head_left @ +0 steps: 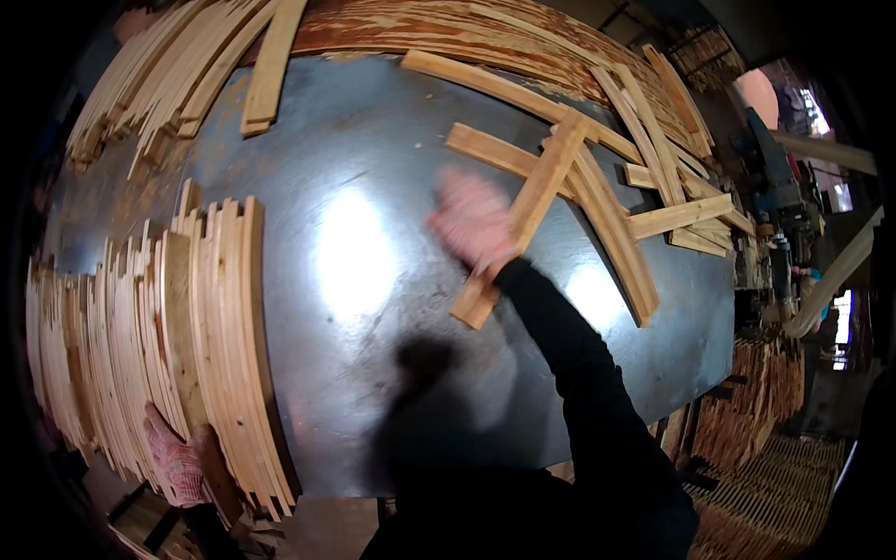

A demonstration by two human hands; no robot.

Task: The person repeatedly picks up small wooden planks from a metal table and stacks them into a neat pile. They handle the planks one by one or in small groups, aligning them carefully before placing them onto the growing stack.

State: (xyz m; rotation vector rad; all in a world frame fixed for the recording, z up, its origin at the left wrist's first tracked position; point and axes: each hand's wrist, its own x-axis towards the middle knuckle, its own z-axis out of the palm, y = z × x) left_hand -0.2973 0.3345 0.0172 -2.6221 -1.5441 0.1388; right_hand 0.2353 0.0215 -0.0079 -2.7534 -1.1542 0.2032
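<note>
Wooden slat [523, 219] in your right hand [471, 224] hangs tilted over the steel table [373, 168]; fingers wrap its lower half. It looks light, stiff, splintery. Left hand [177, 462] presses the stacked slats [224, 345].

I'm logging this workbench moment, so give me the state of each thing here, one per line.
right hand: blurred, gripping a wooden slat.
wooden slat: held at a slant, upper end over the scattered slats.
left hand: gloved, against the near end of the upright slat row.
upright slat row: standing on edge, packed together.
scattered slats: lying flat, crisscrossed.
metal tabletop: bare in the middle, glossy.
</note>
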